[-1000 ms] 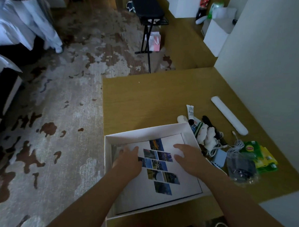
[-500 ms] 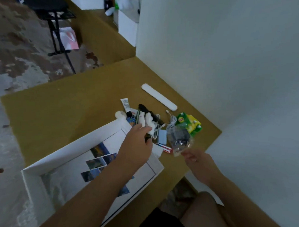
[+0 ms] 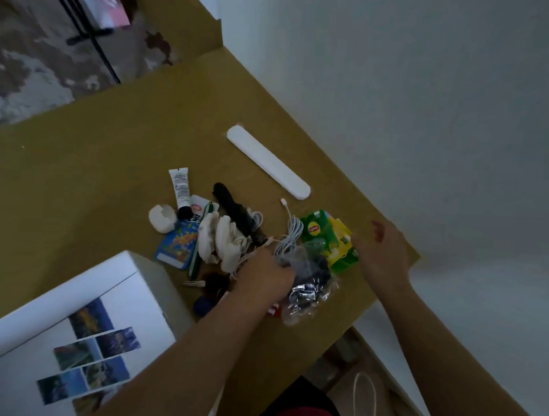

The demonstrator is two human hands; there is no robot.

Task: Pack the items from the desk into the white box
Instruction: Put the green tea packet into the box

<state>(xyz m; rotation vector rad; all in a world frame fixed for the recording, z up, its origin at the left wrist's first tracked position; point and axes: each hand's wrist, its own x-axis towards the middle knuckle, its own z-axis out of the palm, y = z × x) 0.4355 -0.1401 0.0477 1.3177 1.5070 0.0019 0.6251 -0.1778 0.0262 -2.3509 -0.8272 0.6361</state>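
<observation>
White cardboard box (image 3: 74, 285) at the worktop's (image 3: 111, 169) near-left edge holds a photo-printed white sheet (image 3: 143, 309); fingers of the left hand (image 3: 264, 273) curl on a clear plastic bag (image 3: 310, 294) of dark items, the right hand (image 3: 384, 253) touches green-yellow tea packets (image 3: 325, 232), its fingers' grip indeterminable.

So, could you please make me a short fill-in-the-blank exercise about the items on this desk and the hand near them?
1. The long white case lies on the desk between the other items and the ____.
2. The right hand is beside the green ____ packets.
3. The comb is ____ in colour.
4. The white box holds a sheet printed with ____.
Missing words: wall; tea; black; photos.
</observation>
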